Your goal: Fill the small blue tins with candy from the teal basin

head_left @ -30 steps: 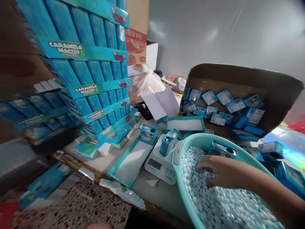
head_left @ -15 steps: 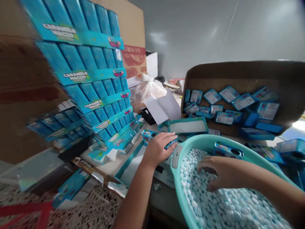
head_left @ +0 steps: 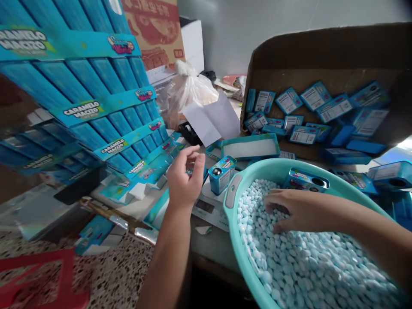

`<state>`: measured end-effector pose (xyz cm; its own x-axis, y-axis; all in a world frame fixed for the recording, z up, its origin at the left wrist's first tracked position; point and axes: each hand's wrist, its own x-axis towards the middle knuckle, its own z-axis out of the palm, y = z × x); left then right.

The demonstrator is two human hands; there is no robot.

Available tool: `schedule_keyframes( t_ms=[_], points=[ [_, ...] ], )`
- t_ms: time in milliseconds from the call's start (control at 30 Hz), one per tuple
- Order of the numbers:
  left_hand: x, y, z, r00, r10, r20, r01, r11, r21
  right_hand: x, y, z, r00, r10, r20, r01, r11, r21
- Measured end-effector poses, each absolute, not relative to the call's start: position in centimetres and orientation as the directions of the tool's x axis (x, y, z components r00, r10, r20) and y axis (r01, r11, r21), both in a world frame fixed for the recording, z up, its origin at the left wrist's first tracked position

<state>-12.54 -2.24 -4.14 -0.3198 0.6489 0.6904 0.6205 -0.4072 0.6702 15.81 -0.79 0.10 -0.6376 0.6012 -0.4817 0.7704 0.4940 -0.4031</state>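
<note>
My left hand (head_left: 186, 178) is curled around a small blue candy box (head_left: 201, 166), mostly hidden behind the thumb and fingers. Just right of it, another small blue box (head_left: 222, 175) with a round dark hole stands upright on a white scale (head_left: 209, 210), touched by neither hand. My right hand (head_left: 283, 208) rests in the pale blue and white candies (head_left: 299, 266) filling a turquoise basin (head_left: 240, 240). Its thumb is apart from the fingers, whose tips dip among the candies. A blue box (head_left: 307, 180) lies on the candies by the basin's far wall.
Stacked display trays of blue boxes (head_left: 106, 107) rise at the left. A large carton (head_left: 289, 56) with several loose blue boxes stands behind the basin. An open tray (head_left: 251, 147), folded white card (head_left: 212, 120) and tied plastic bag (head_left: 193, 90) lie at the back.
My left hand has left the box on the scale and moved left to the other box. My right hand stays among the candies. The view has shifted, with things sitting higher in the picture.
</note>
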Motion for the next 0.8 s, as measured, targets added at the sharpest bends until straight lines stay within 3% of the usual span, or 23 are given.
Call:
schedule_keyframes(
  t_ms=[400, 800],
  points=[
    [-12.9, -2.1, -3.8, -0.498, 0.630, 0.595, 0.408, -0.435, 0.802, 15.6, 0.0, -0.2, -0.640, 0.605, -0.474, 0.767, 0.464, -0.443],
    [-12.7, -2.2, -4.0, -0.484, 0.670, 0.563, 0.357, -0.436, 0.826, 15.4, 0.0, 0.7, -0.668, 0.683, -0.296, 0.739, 0.558, -0.378]
  ],
)
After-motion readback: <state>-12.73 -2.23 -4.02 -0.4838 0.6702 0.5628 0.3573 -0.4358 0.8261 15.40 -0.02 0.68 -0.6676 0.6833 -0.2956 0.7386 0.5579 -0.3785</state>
